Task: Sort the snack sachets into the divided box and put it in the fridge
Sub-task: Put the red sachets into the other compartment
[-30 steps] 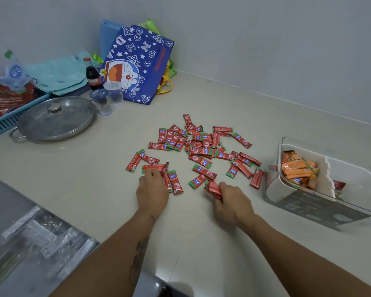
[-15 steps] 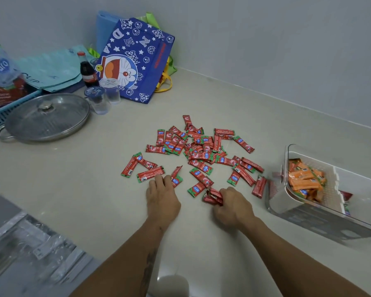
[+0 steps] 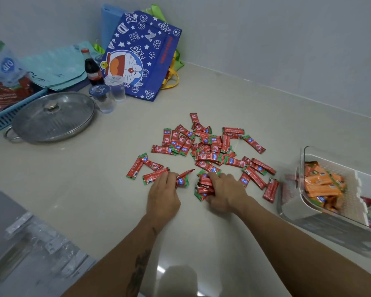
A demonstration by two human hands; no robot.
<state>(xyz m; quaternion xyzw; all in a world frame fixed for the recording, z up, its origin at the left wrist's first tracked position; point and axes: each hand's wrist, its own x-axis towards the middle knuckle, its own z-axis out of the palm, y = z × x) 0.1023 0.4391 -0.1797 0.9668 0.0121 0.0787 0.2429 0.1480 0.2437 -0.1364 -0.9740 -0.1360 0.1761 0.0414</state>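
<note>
Many red sachets (image 3: 210, 148) lie scattered on the pale counter. My right hand (image 3: 225, 192) is closed around a bunch of red sachets (image 3: 202, 186) at the near edge of the pile. Just left of it, my left hand (image 3: 163, 196) rests palm-down on the counter, fingertips pinching a red sachet (image 3: 181, 179) that tilts up off the surface. The clear divided box (image 3: 304, 213) stands at the right. Orange sachets (image 3: 322, 185) fill its near compartment, and a bit of red shows behind the divider.
At the back left are a pan with a glass lid (image 3: 51, 116), two sealed water cups (image 3: 108, 95), a cola bottle (image 3: 91, 68), a blue cartoon bag (image 3: 140, 54) and a blue basket (image 3: 7, 108) of packets. A grey appliance top (image 3: 19, 249) is at bottom left.
My left hand has slid right toward the right hand and lifted a sachet's end. My right hand has gathered more red sachets into its bunch. The view shifted slightly left.
</note>
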